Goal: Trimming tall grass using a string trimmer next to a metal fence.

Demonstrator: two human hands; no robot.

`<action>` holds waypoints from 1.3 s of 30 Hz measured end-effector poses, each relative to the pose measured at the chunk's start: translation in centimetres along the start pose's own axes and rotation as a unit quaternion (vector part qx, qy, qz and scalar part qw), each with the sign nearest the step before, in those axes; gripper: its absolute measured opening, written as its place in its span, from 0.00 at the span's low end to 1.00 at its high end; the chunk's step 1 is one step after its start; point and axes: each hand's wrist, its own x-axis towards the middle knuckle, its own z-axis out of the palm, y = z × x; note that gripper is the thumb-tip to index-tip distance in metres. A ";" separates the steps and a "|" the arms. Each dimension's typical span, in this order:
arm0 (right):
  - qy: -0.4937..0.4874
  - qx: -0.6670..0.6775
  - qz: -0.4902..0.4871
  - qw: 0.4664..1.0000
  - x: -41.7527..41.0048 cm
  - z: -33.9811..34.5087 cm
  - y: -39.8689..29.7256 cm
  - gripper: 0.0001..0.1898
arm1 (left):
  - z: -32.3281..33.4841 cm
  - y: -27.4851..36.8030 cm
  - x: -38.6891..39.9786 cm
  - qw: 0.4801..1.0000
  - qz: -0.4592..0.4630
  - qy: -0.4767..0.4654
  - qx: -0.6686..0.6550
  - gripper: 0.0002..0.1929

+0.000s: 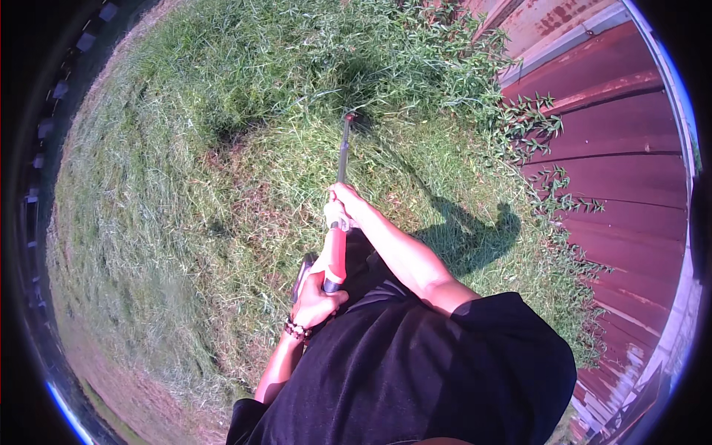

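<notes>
A string trimmer with a red and black rear housing [335,253] and a thin dark shaft [344,156] runs from my body out into the grass. Near the bottom, my left hand [317,300], with a beaded bracelet at its wrist, is closed around the rear grip. Further up, my right hand [344,196] grips the front handle by the shaft. The trimmer's far end [349,118] is small and lies low at the edge of taller grass [356,72]; its cutting line cannot be made out. Shorter, flattened grass [283,183] lies around the shaft.
A rusty red corrugated metal wall [617,172] stands along the right, with leafy weeds [523,122] growing against it. My shadow [467,233] falls on the grass between me and the wall. Rough grass [122,222] stretches away on the left.
</notes>
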 end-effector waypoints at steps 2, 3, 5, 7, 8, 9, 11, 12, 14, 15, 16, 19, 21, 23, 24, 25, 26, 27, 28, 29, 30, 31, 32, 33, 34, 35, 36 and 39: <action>-0.073 -0.047 0.033 0.996 -3.4 3.7 0.6 0.10 | -0.3 -1.2 -2.1 0.999 -0.022 0.050 -0.003 0.11; -0.125 -0.062 0.058 0.989 -6.4 6.6 0.9 0.11 | -0.6 -1.9 -3.6 0.995 -0.039 0.091 -0.003 0.11; -0.172 -0.061 0.050 0.982 -7.5 7.5 0.3 0.12 | 0.3 -1.3 -4.0 0.994 -0.051 0.097 0.013 0.13; -0.205 -0.073 0.076 0.973 -7.3 6.8 0.0 0.12 | 1.6 -1.6 -3.7 0.984 0.019 0.137 0.114 0.16; -0.204 -0.070 0.072 0.974 -7.3 6.6 0.1 0.12 | 2.2 -1.7 -3.5 0.975 0.062 0.152 0.148 0.10; -0.206 -0.031 0.094 0.974 -7.4 6.3 0.6 0.12 | 2.6 -1.7 -3.7 0.975 0.063 0.152 0.149 0.10; -0.205 0.010 0.114 0.972 -7.4 5.1 1.3 0.11 | 3.4 -1.4 -3.9 0.972 0.068 0.144 0.173 0.11; -0.197 0.014 0.097 0.975 -6.9 3.6 1.5 0.11 | 3.8 -1.3 -3.8 0.972 0.073 0.136 0.176 0.11; -0.171 -0.012 0.116 0.978 -9.5 4.2 2.8 0.11 | 3.4 -3.0 -5.3 0.982 -0.030 0.114 0.151 0.18; -0.164 -0.019 0.111 0.980 -11.5 4.5 3.8 0.10 | 3.2 -3.5 -6.6 0.980 -0.040 0.131 0.143 0.18; -0.161 -0.018 0.108 0.981 -11.4 2.9 4.7 0.10 | 3.5 -2.7 -7.2 0.982 -0.021 0.098 0.158 0.19; -0.056 0.071 0.027 0.996 -9.6 -4.0 8.3 0.08 | 4.5 -2.8 -7.4 0.986 0.046 0.033 0.159 0.19; 0.016 0.128 -0.022 0.991 -9.3 -9.0 10.0 0.08 | 4.7 -3.5 -7.7 0.990 0.040 -0.065 0.115 0.18; 0.003 0.250 0.008 0.968 -12.6 -10.7 11.2 0.06 | 3.9 -3.2 -9.6 0.986 -0.070 -0.152 0.013 0.22; -0.013 0.257 0.064 0.964 -15.5 -10.0 11.0 0.07 | 3.7 -2.9 -11.7 0.987 -0.085 -0.135 -0.013 0.20; -0.017 0.268 0.110 0.957 -19.0 -10.6 9.1 0.09 | 3.6 -3.0 -12.7 0.986 -0.096 -0.131 -0.037 0.18; -0.022 0.281 0.105 0.954 -22.2 -11.4 7.8 0.10 | 3.5 -3.2 -13.1 0.984 -0.098 -0.148 -0.028 0.18; -0.024 0.297 0.092 0.950 -24.4 -13.1 7.0 0.11 | 3.7 -3.4 -13.0 0.983 -0.096 -0.156 -0.023 0.18; 0.045 0.331 0.111 0.936 -24.4 -15.4 7.5 0.12 | 4.2 -3.4 -13.2 0.977 -0.075 -0.197 -0.014 0.21; 0.092 0.353 0.124 0.923 -23.9 -17.5 7.6 0.14 | 4.7 -3.5 -13.5 0.970 -0.054 -0.236 -0.007 0.23; 0.112 0.409 0.118 0.898 -22.9 -19.8 8.2 0.14 | 5.5 -2.6 -14.0 0.965 -0.067 -0.252 -0.021 0.34; 0.130 0.463 0.110 0.870 -21.9 -21.9 9.0 0.15 | 6.5 -2.7 -14.2 0.965 -0.066 -0.254 -0.020 0.34; 0.117 0.464 0.096 0.873 -21.0 -23.6 10.2 0.15 | 7.3 -2.9 -14.5 0.967 -0.047 -0.249 -0.032 0.38; 0.104 0.463 0.086 0.876 -21.2 -23.9 10.6 0.14 | 7.7 -3.3 -14.8 0.969 -0.031 -0.242 -0.047 0.42; 0.158 0.467 0.068 0.867 -20.9 -23.6 11.0 0.13 | 7.7 -3.6 -15.0 0.964 -0.030 -0.263 -0.019 0.44; 0.156 0.464 0.070 0.869 -20.8 -23.3 11.5 0.13 | 7.6 -3.9 -15.3 0.965 -0.030 -0.259 -0.022 0.44; 0.082 0.466 0.082 0.877 -19.8 -24.0 12.2 0.12 | 7.6 -3.9 -15.4 0.964 -0.051 -0.262 -0.004 0.44; 0.009 0.448 0.104 0.888 -17.3 -22.0 12.4 0.14 | 7.0 -5.2 -15.9 0.970 -0.062 -0.236 0.002 0.40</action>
